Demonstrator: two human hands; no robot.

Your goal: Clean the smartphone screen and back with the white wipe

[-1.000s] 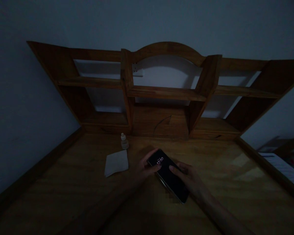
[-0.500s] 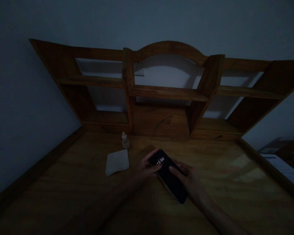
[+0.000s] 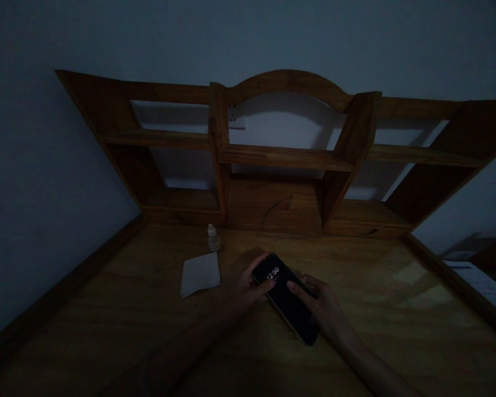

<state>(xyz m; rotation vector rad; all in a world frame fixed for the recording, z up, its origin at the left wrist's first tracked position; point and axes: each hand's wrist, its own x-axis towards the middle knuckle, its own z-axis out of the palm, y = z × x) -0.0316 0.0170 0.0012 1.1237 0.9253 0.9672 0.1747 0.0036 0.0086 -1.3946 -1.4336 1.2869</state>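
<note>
A dark smartphone (image 3: 294, 309) is held tilted over the desk, its screen black except for a lit clock reading 12:50. My left hand (image 3: 254, 281) grips its upper left edge, thumb resting on the glass just below the digits. On the opposite long edge, my right hand (image 3: 320, 300) is closed round the phone with its thumb on the screen. To the left lies a folded white cloth (image 3: 200, 274). Just behind the cloth stands a small clear bottle (image 3: 214, 241) with a white cap.
A wooden shelf unit (image 3: 285, 157) with open compartments runs along the back of the wooden desk (image 3: 380, 309). A wall socket (image 3: 237, 122) shows through its middle opening. Raised edges border the desk on both sides. Beyond the right one lies a white sheet (image 3: 479, 284).
The whole view has shifted very slightly, with things appearing a little farther right. Both hands keep their hold on the phone, and its clock digits show a bit more fully.
</note>
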